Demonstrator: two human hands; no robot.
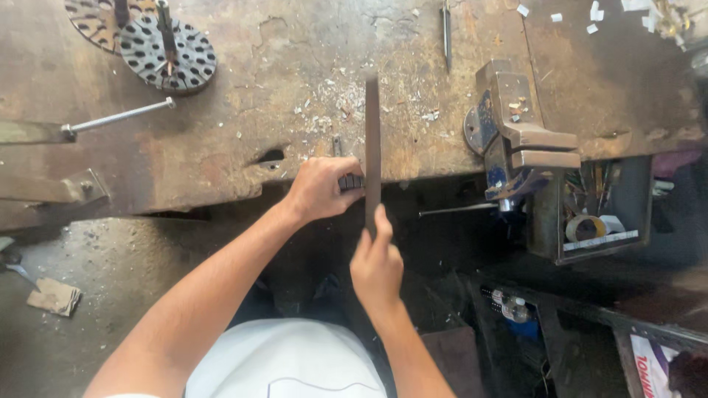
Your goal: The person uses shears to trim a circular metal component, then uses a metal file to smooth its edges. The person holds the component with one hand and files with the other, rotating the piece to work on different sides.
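Worn workbench (221,155) is spanning the upper view; all places are given from its near edge. Blue bench vise (516,140) is sitting empty at that edge, well right of the work. Long flat file (372,147) is lying across the edge, blurred. Right hand (377,265) is closing round its handle end below the edge. Left hand (318,188) is pinching a small dark ridged part (351,181) against the edge, touching the file. Pale filings (332,110) are lying beyond the edge, suggesting filing is partly done; remainder cannot be judged.
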